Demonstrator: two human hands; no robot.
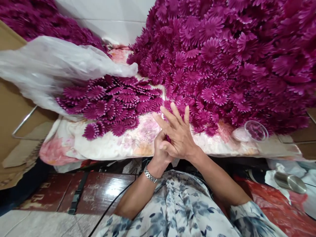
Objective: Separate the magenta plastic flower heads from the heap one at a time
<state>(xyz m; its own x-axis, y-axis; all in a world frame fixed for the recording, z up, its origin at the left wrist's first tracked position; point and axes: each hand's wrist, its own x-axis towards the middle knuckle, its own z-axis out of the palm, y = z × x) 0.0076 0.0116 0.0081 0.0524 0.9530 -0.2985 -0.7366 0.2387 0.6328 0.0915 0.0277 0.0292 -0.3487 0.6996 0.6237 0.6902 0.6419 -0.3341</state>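
My right hand (179, 136) is over the front edge of the cloth-covered table, its fingers fanned apart and thumb bent inward. Pressed against its palm side is my left hand (161, 146), with a metal watch (150, 175) on the wrist. The left fingers look curled and are partly hidden. A small bit of purple shows in the gap between the hands; I cannot tell whether it is held. Beyond them lie stacked purple artificial flower heads (120, 98) on the left, and a large heap of loose purple flower heads (209, 59) rises on the right.
A clear plastic bag (61, 62) drapes over the left flowers, beside a cardboard box (14, 108). A clear plastic cup (251, 131) lies on its side at the right front of the floral cloth (98, 148). A metal cylinder (290, 182) is lower right.
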